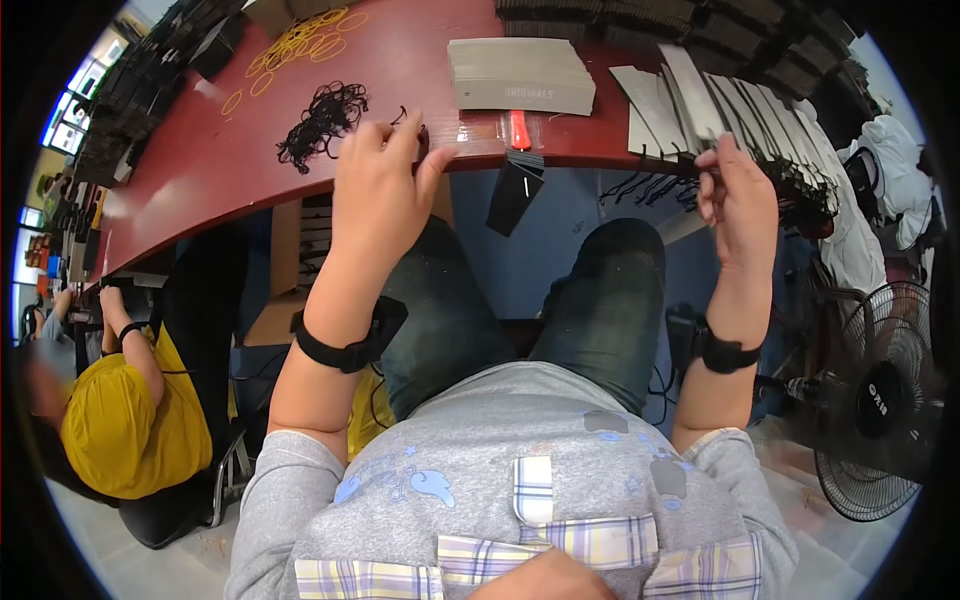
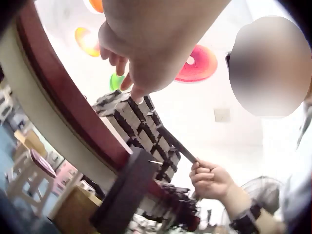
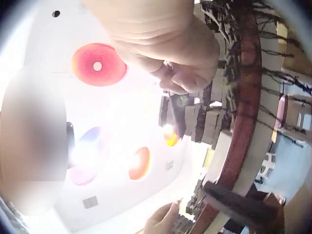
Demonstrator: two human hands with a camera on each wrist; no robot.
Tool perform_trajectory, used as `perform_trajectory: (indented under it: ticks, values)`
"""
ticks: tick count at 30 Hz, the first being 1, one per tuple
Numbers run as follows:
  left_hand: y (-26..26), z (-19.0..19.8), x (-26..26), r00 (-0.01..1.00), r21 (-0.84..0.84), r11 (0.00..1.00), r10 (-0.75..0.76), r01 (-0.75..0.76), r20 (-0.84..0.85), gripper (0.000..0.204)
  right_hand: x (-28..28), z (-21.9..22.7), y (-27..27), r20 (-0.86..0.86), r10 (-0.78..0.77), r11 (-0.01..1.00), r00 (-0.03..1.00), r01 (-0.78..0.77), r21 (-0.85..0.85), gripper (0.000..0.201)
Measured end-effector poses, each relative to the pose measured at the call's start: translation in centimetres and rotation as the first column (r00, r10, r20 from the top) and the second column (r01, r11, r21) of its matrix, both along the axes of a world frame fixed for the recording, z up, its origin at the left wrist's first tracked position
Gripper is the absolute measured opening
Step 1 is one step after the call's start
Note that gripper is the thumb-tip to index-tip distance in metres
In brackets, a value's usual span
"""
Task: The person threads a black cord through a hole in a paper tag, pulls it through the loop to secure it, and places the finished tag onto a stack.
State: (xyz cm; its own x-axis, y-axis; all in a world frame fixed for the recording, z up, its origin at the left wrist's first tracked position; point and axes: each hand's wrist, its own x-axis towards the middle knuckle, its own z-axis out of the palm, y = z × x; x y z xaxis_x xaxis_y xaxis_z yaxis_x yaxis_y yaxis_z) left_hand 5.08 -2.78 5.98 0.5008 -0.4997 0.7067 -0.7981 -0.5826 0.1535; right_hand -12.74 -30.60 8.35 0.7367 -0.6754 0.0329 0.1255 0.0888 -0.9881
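Note:
My right hand (image 1: 738,190) pinches the near end of a long pale card (image 1: 688,95) between thumb and fingers. That card slants over a fanned row of similar cards (image 1: 760,120) with black cords hanging from their ends. Loosely bent, my left hand (image 1: 380,190) is over the front of the red table, with thumb and index apart. Bits of black cord show by its fingertips, and a tangled pile of black cords (image 1: 325,122) lies just left of it. In the left wrist view the held card (image 2: 179,144) appears nearly edge-on and dark.
A stack of pale cards (image 1: 520,78) printed "ORIGINALS" lies mid-table, with a red-handled item (image 1: 519,130) and dark block (image 1: 515,195) at the edge. Yellow rings (image 1: 305,45) lie back left; dark stacks (image 1: 640,22) line the back. A fan (image 1: 880,395) stands right; another person sits left.

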Motion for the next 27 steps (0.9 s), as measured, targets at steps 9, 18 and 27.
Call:
perform_trajectory:
  ticks: [9, 18, 27]
  values:
    - [1.4, -3.0, 0.4, 0.989, -0.066, 0.987, -0.150, 0.149, -0.015, 0.021, 1.2, -0.4, -0.4, 0.419, -0.632, -0.315, 0.652, 0.277, -0.908, 0.015]
    - [2.2, -1.9, -3.9, 0.256, -0.661, 0.735, -0.616, -0.152, -0.745, 0.015, 10.8, -3.4, 5.3, 0.206, -0.186, -0.129, 0.961, 0.184, -0.974, 0.032]
    - [3.1, -3.1, -3.2, -0.064, -0.692, 0.681, -0.722, -0.239, -0.689, 0.017, 9.8, -3.4, 5.3, 0.313, -0.200, -0.162, 0.928, 0.284, -0.945, 0.018]
